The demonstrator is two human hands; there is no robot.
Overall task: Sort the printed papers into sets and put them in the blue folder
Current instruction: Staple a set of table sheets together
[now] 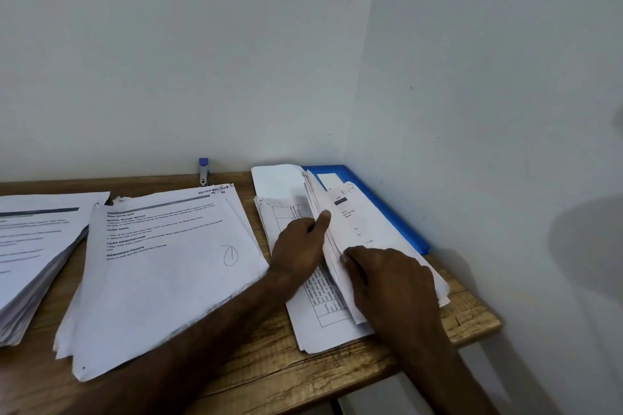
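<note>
Wooden table [472, 317] bearing three lots of printed papers: left pile [30, 263], middle pile [161, 280] marked with a circled 1, and right pile [303, 327] lying on the blue folder [337, 171], which sits in the far right corner against both walls. Right hand [387, 280] grips the sheaf [367, 222] raised from the right pile, fingers curled together over its edge. Left hand [298, 244] rests on the flat sheets below, thumb straight against the sheaf, other fingers folded; whether they pinch a sheet cannot be told.

Middle stack [161, 273]: INITIAL SCENE SETUP, TASK GOAL, TASK DESCRIPTION, REQUIRED PROPS — plus a circled 1 [231, 255] in pen.
Lifted sheets [367, 222]: print I cannot read.
</note>
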